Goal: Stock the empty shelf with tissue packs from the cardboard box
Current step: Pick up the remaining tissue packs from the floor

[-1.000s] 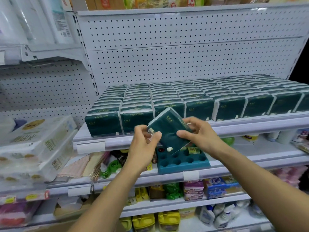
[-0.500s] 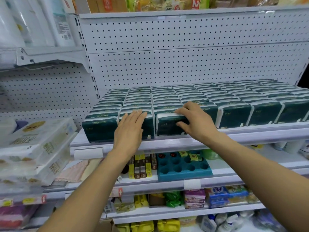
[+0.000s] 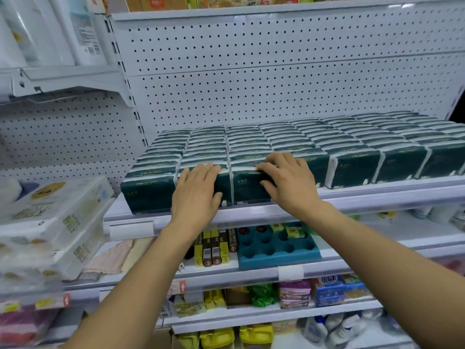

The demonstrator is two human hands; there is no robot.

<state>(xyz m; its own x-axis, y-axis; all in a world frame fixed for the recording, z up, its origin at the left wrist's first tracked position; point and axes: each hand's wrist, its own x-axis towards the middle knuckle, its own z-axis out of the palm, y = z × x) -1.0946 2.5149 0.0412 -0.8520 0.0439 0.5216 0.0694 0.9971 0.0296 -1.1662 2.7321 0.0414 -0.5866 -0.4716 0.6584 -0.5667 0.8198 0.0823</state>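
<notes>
Around you stood a white pegboard point(image 3: 276, 79) wall behind the shelf point(image 3: 251, 212), and clear-wrapped white rolls point(image 3: 50, 222) stacked at your left, just beside the shelf's end. One level below sat a blue tray point(image 3: 276, 250) with round holes and a few upright yellow and brown boxes point(image 3: 214, 245) beside it; lower still were coloured packets and yellow bottles point(image 3: 236, 338). Nothing lay between you and the shelf's front edge except your own forearms.

The packs point(image 3: 352, 147) filled the shelf in rows running from the front lip back to the pegboard. Each stood on its long edge, broad face towards you, long axis running left to right along the shelf. They were dark green with white side seams and small pale lettering on the top edge, too small to read.

Your left hand point(image 3: 197, 195) lay flat, fingers straight and together, pressed on the face of the second front pack point(image 3: 224, 183) from the left. Your right hand point(image 3: 286, 180) rested on the third front pack point(image 3: 249, 187), its fingers bent over the top edge and thumb on the face. The two hands were apart, each on its own pack.
</notes>
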